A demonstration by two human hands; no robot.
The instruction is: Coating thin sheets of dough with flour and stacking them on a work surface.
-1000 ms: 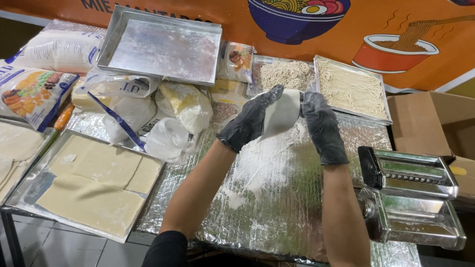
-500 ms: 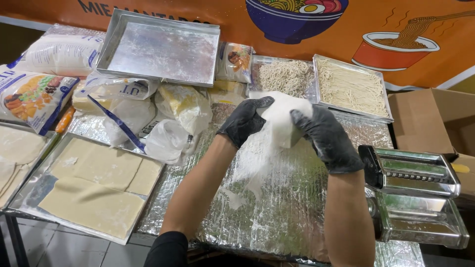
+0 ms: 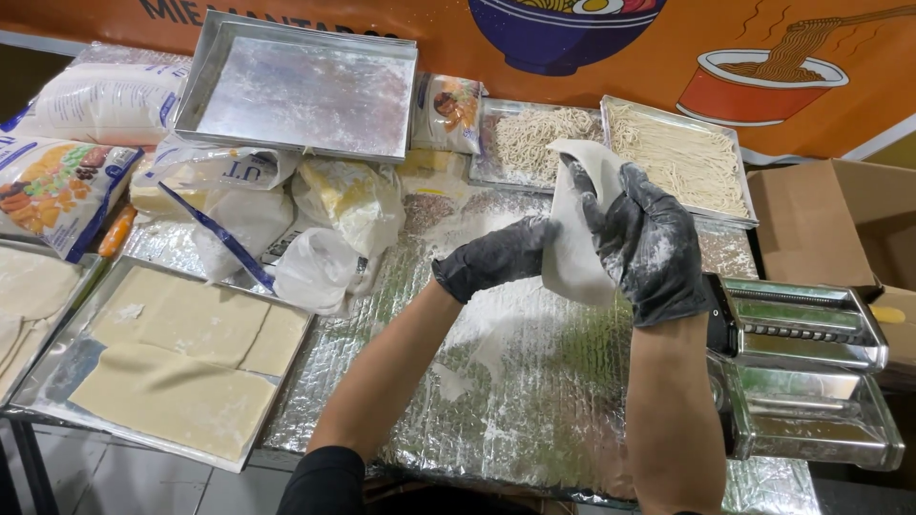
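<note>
A pale sheet of dough (image 3: 577, 257) hangs upright above the floured foil work surface (image 3: 515, 391), held between both black-gloved hands. My right hand (image 3: 649, 238) grips its upper right edge, fingers curled over the top. My left hand (image 3: 496, 256) pinches the sheet's left side from behind. A metal pasta roller machine (image 3: 806, 358) stands just right of my right forearm.
A tray of flat dough sheets (image 3: 172, 367) lies at the front left. Two trays of cut noodles (image 3: 682, 162) sit at the back, beside an empty tilted metal tray (image 3: 301, 86). Flour bags (image 3: 239, 210) crowd the left. A cardboard box (image 3: 840, 219) stands at the right.
The dough sheet was spread wide between both hands half a second ago; now it is gathered narrower and turned upright. Both hands have shifted right, closer to the pasta machine.
</note>
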